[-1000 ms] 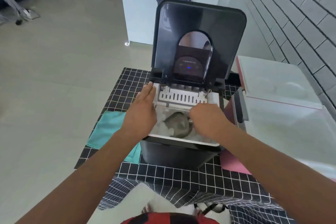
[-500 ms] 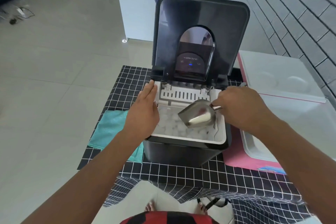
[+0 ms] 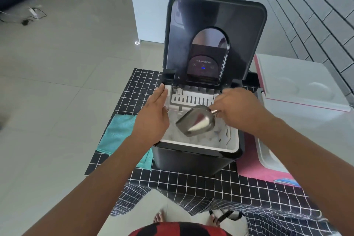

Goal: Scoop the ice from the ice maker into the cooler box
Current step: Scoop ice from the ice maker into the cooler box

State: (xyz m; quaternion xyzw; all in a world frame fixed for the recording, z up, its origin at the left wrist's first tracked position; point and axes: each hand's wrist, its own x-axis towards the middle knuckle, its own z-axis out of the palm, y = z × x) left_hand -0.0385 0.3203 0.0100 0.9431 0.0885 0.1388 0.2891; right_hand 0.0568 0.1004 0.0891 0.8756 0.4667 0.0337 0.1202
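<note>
1. A black checked tablecloth (image 3: 191,184) covers the table, hanging crumpled over its near edge.
2. The black ice maker (image 3: 193,159) stands mid-table; a teal cloth (image 3: 118,132) lies at the left edge, partly under it.
3. The left hand (image 3: 153,119) lies flat, fingers pressed together, on the ice maker's left rim.
4. The right hand (image 3: 239,109) pinches the handle of a metal scoop (image 3: 197,120), mouth tilted down-left over the ice (image 3: 203,140) in the white bin.
5. The pink-and-white cooler box (image 3: 268,157) sits open along the right edge, just beside the ice maker.
6. The lid (image 3: 214,25) stands upright at the far edge.
</note>
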